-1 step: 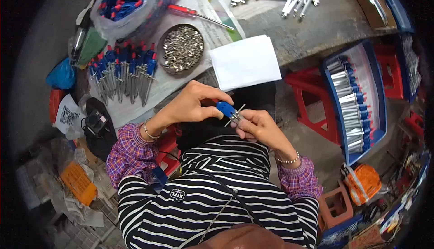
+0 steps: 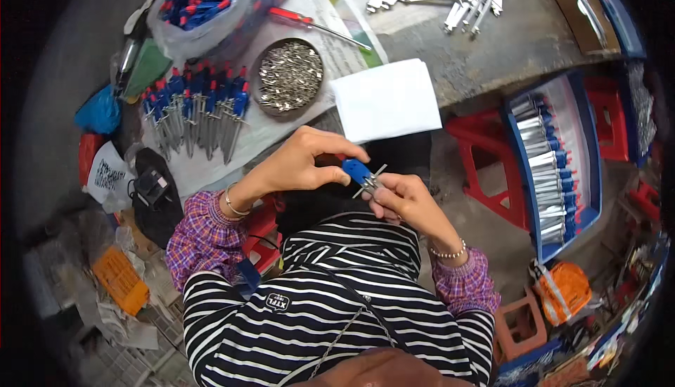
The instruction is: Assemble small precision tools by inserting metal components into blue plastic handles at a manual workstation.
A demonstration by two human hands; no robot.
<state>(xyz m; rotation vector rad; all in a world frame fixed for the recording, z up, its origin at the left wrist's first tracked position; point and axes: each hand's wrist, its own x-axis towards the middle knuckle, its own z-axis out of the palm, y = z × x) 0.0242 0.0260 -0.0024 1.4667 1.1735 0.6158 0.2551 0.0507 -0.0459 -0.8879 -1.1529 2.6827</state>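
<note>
Blue-ended metal piece [image 2: 360, 174] sits at the middle of the frame on my feed. I see my right hand [image 2: 406, 198] closed on its metal end, thumb over it. My left hand [image 2: 306, 165] curves thumb and forefinger about the blue end; I can't tell if they pinch it. Just above lies a white sheet [image 2: 387, 100]; at upper left, a round bowl [image 2: 279, 113] of small metal parts, then a row of blue-handled tools [image 2: 200, 109]. Far right, I have a blue tray [image 2: 590, 201] of similar tools.
</note>
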